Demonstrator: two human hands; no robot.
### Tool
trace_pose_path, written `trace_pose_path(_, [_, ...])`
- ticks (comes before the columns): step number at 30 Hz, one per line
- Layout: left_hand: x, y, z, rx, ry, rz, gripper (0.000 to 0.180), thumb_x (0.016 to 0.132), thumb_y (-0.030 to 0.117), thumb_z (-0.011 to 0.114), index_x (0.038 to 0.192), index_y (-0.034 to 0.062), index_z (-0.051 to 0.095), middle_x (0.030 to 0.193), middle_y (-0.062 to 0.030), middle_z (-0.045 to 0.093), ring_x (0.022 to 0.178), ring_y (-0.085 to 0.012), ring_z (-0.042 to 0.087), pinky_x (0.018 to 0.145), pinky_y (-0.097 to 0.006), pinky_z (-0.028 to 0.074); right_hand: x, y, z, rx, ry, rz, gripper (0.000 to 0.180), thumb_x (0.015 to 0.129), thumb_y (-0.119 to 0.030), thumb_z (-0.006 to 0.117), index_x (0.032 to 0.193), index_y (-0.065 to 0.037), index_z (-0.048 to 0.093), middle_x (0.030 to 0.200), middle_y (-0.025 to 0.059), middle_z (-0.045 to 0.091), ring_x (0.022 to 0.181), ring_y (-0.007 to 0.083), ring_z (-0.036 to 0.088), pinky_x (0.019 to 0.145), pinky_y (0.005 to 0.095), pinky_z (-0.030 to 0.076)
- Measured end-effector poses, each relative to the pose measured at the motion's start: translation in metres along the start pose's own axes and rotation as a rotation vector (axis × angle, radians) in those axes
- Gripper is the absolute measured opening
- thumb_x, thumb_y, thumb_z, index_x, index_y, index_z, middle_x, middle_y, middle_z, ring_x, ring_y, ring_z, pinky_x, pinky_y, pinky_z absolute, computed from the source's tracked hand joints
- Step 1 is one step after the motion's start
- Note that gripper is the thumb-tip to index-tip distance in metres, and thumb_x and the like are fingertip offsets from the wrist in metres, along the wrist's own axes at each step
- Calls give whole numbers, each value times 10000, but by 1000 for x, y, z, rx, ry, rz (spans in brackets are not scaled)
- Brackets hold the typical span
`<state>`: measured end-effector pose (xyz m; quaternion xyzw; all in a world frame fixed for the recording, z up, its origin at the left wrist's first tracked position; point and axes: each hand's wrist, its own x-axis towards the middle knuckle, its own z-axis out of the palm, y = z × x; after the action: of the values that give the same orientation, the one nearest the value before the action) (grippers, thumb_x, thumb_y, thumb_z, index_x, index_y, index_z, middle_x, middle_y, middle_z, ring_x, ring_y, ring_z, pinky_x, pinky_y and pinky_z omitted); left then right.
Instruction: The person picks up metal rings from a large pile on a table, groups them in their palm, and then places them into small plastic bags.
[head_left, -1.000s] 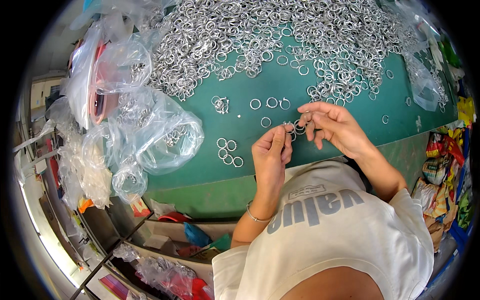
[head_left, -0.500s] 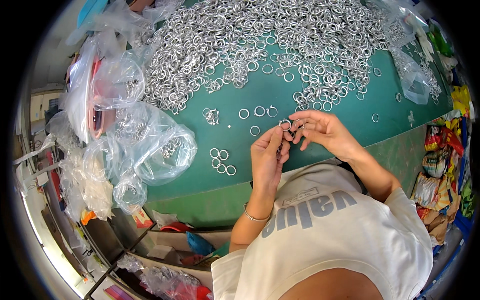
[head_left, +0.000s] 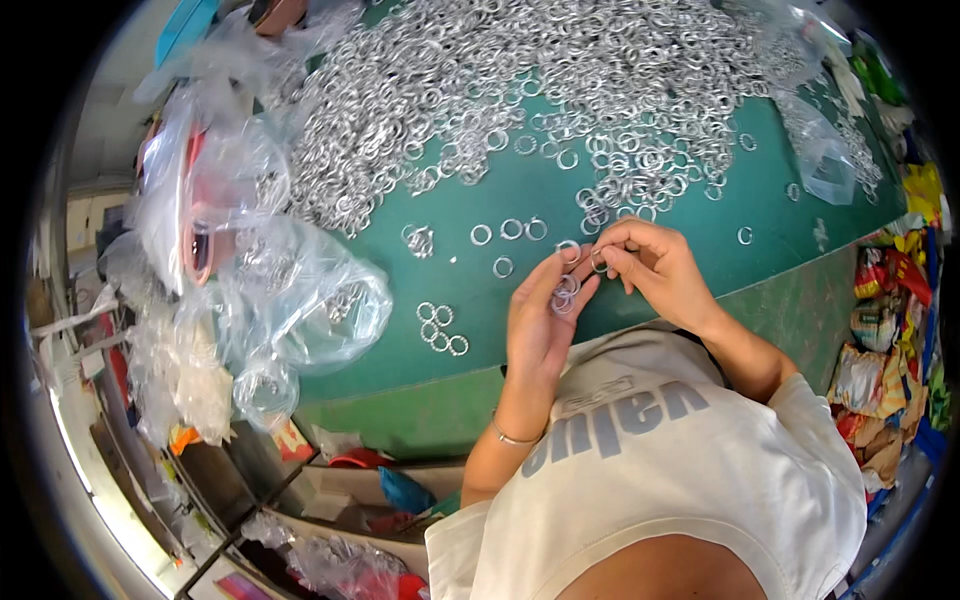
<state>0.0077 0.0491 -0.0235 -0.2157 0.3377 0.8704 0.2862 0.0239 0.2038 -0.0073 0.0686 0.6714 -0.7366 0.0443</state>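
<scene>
My left hand (head_left: 543, 305) is raised over the table's near edge, a silver ring (head_left: 568, 252) pinched at its fingertips and more rings (head_left: 566, 293) resting in the curled palm. Close beside it, my right hand (head_left: 645, 260) pinches another silver ring (head_left: 599, 262) between thumb and fingers. The two hands nearly touch. On the green table top (head_left: 530, 180) just beyond them lie a few separate rings (head_left: 511, 229). To the left sit a small cluster of rings (head_left: 441, 328) and a little stack of rings (head_left: 418, 241).
A great heap of silver rings (head_left: 400, 120) covers the far table. Clear plastic bags (head_left: 330, 300) with rings inside stand at the left; another clear bag (head_left: 828, 170) lies at the far right. Below left is an open drawer or shelf (head_left: 340, 485). Colourful packets (head_left: 870, 380) line the right side.
My left palm has turned up and opened somewhat, showing the rings in it. The right fingers have drawn together around a ring. The view has shifted slightly.
</scene>
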Motion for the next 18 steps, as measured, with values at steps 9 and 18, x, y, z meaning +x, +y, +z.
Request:
trace_pose_path(9, [-1,3,-13,76,-37,21,191,866,104,535,984,-38,585,905,-119,616,753,-143,584,571,-219,476,-38,5,-139,-207,1099,-282,96,841,-112,586,850,-17,599,608,-2,522,492,21,424,421,163,305])
trace_pose_path(18, [-4,3,18,51,-126,-86,216,875,122,502,999,-47,553,1123,-222,537,1070,-314,525,864,-380,480,-11,-3,-204,-1090,1108,-317,254,815,-118,581,1029,20,573,828,92,600,575,118,527,508,243,431])
